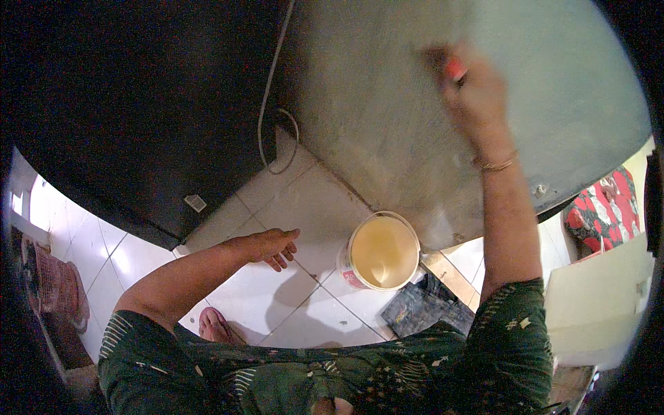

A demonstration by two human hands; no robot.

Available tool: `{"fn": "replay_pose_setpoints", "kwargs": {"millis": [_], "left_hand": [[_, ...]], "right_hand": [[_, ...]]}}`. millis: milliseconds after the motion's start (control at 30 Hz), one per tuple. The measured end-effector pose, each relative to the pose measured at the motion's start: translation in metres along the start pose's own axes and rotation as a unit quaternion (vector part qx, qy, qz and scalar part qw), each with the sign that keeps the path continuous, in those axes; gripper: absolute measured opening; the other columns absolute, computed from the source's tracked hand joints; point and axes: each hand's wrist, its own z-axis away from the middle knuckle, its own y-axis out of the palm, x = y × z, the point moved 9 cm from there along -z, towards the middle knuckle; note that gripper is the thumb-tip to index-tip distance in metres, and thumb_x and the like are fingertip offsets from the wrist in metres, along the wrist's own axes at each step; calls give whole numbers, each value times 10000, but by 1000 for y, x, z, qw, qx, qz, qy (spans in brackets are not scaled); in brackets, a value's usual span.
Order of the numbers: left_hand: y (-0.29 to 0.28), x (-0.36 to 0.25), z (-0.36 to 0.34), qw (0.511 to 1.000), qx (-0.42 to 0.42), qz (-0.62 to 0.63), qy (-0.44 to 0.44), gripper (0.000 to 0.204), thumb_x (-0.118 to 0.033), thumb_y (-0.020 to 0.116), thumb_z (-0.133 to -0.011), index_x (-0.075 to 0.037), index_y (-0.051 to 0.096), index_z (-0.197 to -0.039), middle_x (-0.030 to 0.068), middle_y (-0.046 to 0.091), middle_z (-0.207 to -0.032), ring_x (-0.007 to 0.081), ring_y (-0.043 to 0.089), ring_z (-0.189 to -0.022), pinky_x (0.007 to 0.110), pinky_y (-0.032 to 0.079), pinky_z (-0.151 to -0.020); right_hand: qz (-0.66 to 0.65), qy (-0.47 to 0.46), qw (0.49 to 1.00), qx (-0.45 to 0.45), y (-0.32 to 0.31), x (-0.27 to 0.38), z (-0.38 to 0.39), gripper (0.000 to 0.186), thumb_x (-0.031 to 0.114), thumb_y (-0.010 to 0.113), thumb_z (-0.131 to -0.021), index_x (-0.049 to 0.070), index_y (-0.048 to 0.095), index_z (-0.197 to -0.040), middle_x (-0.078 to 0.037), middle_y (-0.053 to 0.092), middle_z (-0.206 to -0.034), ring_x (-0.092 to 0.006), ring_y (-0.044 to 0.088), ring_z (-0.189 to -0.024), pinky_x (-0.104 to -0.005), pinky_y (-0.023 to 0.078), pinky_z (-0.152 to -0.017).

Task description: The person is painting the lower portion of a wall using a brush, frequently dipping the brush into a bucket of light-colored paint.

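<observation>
Right hand point(477, 100), clamped on red tool point(454, 68), is seemingly working over grey panel point(373, 104); left hand point(275, 247), empty, is hanging grip apart; next stroke is probably needing steady pressure.

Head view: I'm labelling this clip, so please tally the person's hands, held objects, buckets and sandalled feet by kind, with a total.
Hands: 2, left hand and right hand
Held objects: 1, a blurred red thing in the right hand
White bucket: 1
Sandalled foot: 1
Total: 5
</observation>
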Motion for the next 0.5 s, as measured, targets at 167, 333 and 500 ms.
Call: {"fn": "replay_pose_setpoints", "kwargs": {"millis": [167, 333, 500], "left_hand": [[7, -5, -2, 997, -54, 62, -3, 654, -616, 364, -916, -6, 586, -993, 129, 609, -893, 297, 627, -737, 441, 553, -645], [30, -13, -10, 999, -25, 24, 2, 805, -650, 275, -914, 81, 504, -1161, 257, 559, -1119, 363, 622, -860, 467, 538, -733], [27, 10, 4, 998, -43, 49, -12, 841, -675, 262, -901, 80, 499, -1187, 256, 567, -1106, 378, 616, -876, 475, 537, -748]], "right_hand": [[132, -79, 984, -88, -27, 65, -63, 175, 204, 575, -825, 67, 656, -898, -160, 621, -898, -304, 608, -802, -420, 488, -698], [110, -229, 960, 116, 149, 90, 63, 219, 198, 607, -756, 18, 672, -863, -195, 564, -1030, -369, 554, -969, -512, 480, -773], [-16, -171, 918, 356, 236, 111, 155, 202, 203, 608, -784, 33, 677, -870, -172, 588, -1000, -325, 606, -873, -454, 507, -734]]}}
